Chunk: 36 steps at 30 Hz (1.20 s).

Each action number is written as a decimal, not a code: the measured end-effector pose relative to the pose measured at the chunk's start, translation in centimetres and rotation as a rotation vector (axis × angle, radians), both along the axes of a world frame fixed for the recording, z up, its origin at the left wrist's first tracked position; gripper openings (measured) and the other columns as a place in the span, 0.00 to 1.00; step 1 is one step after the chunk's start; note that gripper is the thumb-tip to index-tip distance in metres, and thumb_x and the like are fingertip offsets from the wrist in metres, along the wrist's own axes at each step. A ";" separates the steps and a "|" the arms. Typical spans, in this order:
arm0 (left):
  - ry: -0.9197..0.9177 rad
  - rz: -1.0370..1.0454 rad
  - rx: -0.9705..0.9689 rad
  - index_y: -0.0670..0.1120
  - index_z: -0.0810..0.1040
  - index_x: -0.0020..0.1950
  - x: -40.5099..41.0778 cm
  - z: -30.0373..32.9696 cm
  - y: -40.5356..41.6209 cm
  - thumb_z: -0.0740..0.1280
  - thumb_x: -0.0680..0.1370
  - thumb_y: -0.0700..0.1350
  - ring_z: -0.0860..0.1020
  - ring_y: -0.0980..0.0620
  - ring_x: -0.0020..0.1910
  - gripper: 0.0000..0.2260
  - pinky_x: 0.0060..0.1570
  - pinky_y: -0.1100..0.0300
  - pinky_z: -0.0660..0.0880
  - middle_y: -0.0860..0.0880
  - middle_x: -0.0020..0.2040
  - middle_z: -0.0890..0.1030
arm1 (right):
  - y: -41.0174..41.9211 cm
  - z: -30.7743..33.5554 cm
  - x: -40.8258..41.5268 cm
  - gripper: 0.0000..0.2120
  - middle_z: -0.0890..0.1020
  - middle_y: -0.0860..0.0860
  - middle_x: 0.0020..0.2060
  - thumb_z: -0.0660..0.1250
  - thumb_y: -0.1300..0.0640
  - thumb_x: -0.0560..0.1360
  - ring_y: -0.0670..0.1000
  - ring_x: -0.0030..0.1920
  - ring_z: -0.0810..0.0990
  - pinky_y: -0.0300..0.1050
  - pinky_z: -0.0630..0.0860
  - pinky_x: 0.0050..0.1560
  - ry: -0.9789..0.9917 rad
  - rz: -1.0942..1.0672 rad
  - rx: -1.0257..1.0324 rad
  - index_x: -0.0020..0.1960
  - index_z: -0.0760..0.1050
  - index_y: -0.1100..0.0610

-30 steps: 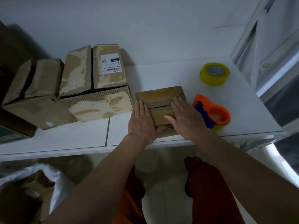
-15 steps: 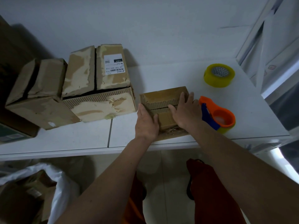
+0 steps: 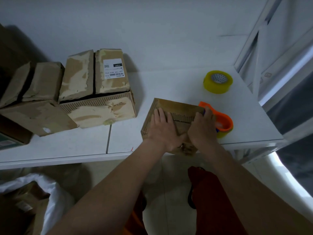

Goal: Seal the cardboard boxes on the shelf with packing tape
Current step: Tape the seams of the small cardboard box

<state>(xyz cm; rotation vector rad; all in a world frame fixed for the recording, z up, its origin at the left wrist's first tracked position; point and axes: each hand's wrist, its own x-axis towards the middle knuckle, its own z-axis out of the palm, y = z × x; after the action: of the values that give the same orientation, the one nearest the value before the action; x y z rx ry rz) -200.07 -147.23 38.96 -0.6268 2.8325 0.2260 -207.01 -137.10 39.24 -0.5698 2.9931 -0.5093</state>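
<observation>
A small brown cardboard box point(image 3: 177, 107) lies at the front edge of the white shelf point(image 3: 84, 146), turned askew. My left hand point(image 3: 162, 129) presses flat on its top left flap, fingers straight. My right hand point(image 3: 202, 127) rests on the right flap with fingers bent over the box's right edge. An orange tape dispenser point(image 3: 223, 121) with a blue part sits just right of the box, partly hidden by my right hand. A yellow roll of packing tape point(image 3: 218, 82) stands further back on the right.
Two larger worn boxes stand on the left: one with a white label point(image 3: 98, 92) and gaping top flaps, another point(image 3: 32, 106) beside it. A white bag holding cardboard point(image 3: 33, 200) lies on the floor below. A white frame point(image 3: 271, 56) bounds the shelf's right side.
The small box has been turned clockwise and sits askew. Both hands moved with it; the left spread flat on top, the right shifted to the box's right edge.
</observation>
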 end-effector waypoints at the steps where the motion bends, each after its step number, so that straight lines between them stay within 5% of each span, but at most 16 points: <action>1: -0.019 -0.012 -0.001 0.41 0.40 0.78 -0.1 -0.3 0.9 0.48 0.72 0.75 0.37 0.39 0.76 0.49 0.75 0.46 0.39 0.35 0.77 0.38 | 0.2 0.3 -0.5 0.17 0.55 0.59 0.74 0.57 0.62 0.76 0.60 0.72 0.56 0.52 0.57 0.70 0.059 0.019 0.019 0.65 0.68 0.64; 7: 0.068 -0.071 0.025 0.44 0.43 0.79 -0.6 -0.6 4.0 0.54 0.66 0.78 0.39 0.40 0.77 0.54 0.75 0.46 0.40 0.36 0.77 0.40 | 0.1 -0.1 -3.8 0.25 0.54 0.56 0.76 0.54 0.55 0.80 0.57 0.76 0.50 0.54 0.50 0.75 -0.061 0.257 0.125 0.76 0.54 0.56; 14: -0.037 -0.072 -0.019 0.40 0.40 0.78 -0.7 0.7 5.8 0.58 0.63 0.79 0.39 0.38 0.76 0.60 0.75 0.44 0.40 0.35 0.77 0.40 | 0.3 0.6 -3.9 0.23 0.63 0.57 0.71 0.56 0.50 0.79 0.60 0.71 0.58 0.57 0.59 0.70 -0.089 0.201 0.220 0.73 0.60 0.52; 21: -0.143 -0.274 -0.063 0.43 0.38 0.78 0.1 1.7 2.9 0.60 0.79 0.57 0.41 0.48 0.78 0.39 0.76 0.51 0.47 0.47 0.79 0.39 | 2.1 0.8 -3.8 0.28 0.73 0.59 0.63 0.63 0.41 0.76 0.60 0.62 0.72 0.57 0.72 0.58 -0.085 0.090 0.122 0.69 0.66 0.58; 24: -0.155 -0.288 -0.154 0.46 0.37 0.78 0.9 2.3 0.6 0.60 0.81 0.46 0.41 0.46 0.78 0.36 0.76 0.51 0.47 0.49 0.79 0.39 | 2.5 0.9 -3.5 0.23 0.80 0.57 0.52 0.63 0.41 0.75 0.58 0.51 0.79 0.53 0.76 0.51 -0.230 0.071 0.043 0.57 0.72 0.59; 29: -0.138 -0.217 -0.262 0.41 0.38 0.77 1.5 1.3 0.7 0.59 0.80 0.49 0.41 0.43 0.77 0.36 0.76 0.49 0.44 0.43 0.79 0.40 | 1.7 0.3 -2.1 0.15 0.81 0.53 0.41 0.63 0.45 0.77 0.54 0.39 0.83 0.53 0.81 0.46 -0.498 0.109 -0.188 0.56 0.72 0.54; 32: -0.015 -0.274 -0.228 0.41 0.38 0.77 1.6 0.0 1.9 0.58 0.80 0.49 0.41 0.44 0.77 0.36 0.75 0.51 0.40 0.41 0.78 0.40 | 1.5 -0.1 -2.0 0.12 0.80 0.52 0.36 0.60 0.46 0.78 0.54 0.36 0.83 0.52 0.82 0.44 -0.477 0.134 -0.192 0.50 0.72 0.55; 36: 0.123 -0.292 -0.191 0.46 0.38 0.78 1.7 -0.9 1.4 0.57 0.83 0.46 0.41 0.49 0.78 0.32 0.71 0.56 0.36 0.47 0.79 0.41 | 2.7 -1.7 -4.1 0.19 0.81 0.58 0.43 0.55 0.47 0.80 0.58 0.44 0.80 0.55 0.78 0.48 -0.320 -0.002 -0.171 0.48 0.74 0.61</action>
<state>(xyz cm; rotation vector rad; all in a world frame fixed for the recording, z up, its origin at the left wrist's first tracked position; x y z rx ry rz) -198.37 -145.83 38.08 -0.2329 3.0411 -0.0600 -211.15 -134.43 37.57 -0.4464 2.6641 -0.7807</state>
